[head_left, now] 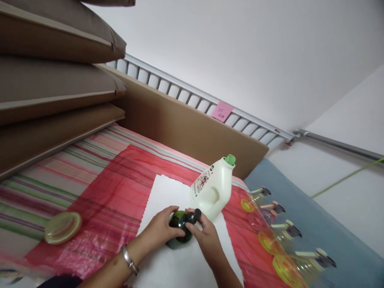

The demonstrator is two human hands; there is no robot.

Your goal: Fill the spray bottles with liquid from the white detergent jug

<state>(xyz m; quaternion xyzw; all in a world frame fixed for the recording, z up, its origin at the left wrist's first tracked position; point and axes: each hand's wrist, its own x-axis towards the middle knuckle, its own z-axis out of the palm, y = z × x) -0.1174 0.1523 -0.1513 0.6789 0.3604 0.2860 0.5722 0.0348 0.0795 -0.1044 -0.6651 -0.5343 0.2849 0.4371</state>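
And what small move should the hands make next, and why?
Probably a gentle twist of the black pump top: the right hand has its fingers on it, while the left hand grips the dark green bottle. Which way to turn isn't clear.

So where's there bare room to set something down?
Bare: the red cover between the pale round piece and white mat; also the mat's far-left corner, left of the white jug. Crowded: mid-mat around the green bottle and right side, lined with pump bottles.
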